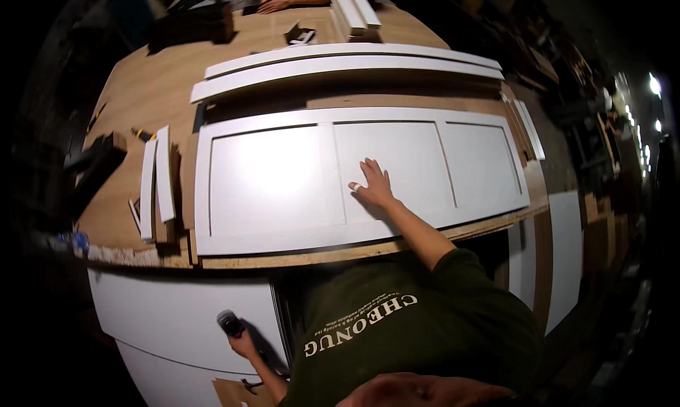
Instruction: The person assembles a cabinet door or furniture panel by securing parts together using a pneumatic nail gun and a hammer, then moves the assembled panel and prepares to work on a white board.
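A white framed panel (273,238) with three recessed sections lies across the workbench before me. My right hand (375,187) rests over its middle section with fingers spread, something white wrapped on the thumb. Down at the lower left, beside the bench's front edge, my left hand (243,343) is closed around a black handheld tool (229,323) with a rounded end. The tool's exact kind is not clear. Below it stand large white boards (177,301).
Long white strips (347,65) lie behind the panel; shorter white strips (147,187) are at its left and more strips (533,129) at its right. A yellow-and-black tool (143,134) lies left. Another person's hands (276,3) rest at the far side, near stacked white pieces (354,14).
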Tool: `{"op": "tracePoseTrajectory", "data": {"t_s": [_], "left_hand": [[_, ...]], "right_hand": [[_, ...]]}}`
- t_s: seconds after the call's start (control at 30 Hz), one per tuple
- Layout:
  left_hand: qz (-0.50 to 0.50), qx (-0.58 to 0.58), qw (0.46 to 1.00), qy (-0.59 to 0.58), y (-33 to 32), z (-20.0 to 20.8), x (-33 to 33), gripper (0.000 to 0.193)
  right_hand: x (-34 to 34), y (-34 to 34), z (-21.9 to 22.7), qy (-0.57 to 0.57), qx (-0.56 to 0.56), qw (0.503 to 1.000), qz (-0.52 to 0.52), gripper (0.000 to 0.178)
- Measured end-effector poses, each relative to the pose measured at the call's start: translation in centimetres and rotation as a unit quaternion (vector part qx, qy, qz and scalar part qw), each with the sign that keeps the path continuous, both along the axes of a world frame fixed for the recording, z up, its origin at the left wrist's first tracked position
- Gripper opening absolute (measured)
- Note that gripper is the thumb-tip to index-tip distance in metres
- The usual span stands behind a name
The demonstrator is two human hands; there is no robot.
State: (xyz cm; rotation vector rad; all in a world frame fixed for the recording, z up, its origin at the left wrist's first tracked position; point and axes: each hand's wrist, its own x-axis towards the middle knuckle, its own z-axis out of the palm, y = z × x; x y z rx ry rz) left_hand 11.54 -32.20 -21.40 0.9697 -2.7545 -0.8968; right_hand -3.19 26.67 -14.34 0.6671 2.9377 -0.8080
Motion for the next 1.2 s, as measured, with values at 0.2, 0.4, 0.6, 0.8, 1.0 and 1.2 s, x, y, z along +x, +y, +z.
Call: {"op": "tracePoseTrajectory", "data": {"t_s": [0.2,0.4,0.6,0.8,1.0,1.2], "left_hand": [[-0.136,0.303,0.943,0.030,6.4,17.3,-9.8,0.022],[-0.428,0.095,0.897,-0.052,23.5,32.4,-22.8,0.019],[-0.550,-0.002,0.824,-0.138,39.8,35.0,-32.6,0.030],[-0.519,0.058,0.835,-0.177,48.1,28.9,-37.0,0.033],[-0.490,0.064,0.834,-0.247,50.9,25.1,-39.8,0.025],[-0.499,0.034,0.828,-0.252,51.3,23.6,-40.5,0.024]], "right_hand": [[-3.5,1.0,3.2,-0.056,0.025,0.997,0.038,0.090],[-6.2,3.0,3.7,-0.046,-0.008,0.998,0.032,0.097],[-6.2,4.1,3.6,-0.059,-0.001,0.996,0.060,0.105],[-6.4,3.6,4.3,-0.087,-0.035,0.994,0.056,0.104],[-5.8,4.3,3.0,-0.024,-0.050,0.993,0.106,0.090],[-6.0,3.7,2.3,-0.010,-0.052,0.994,0.101,0.077]]}}
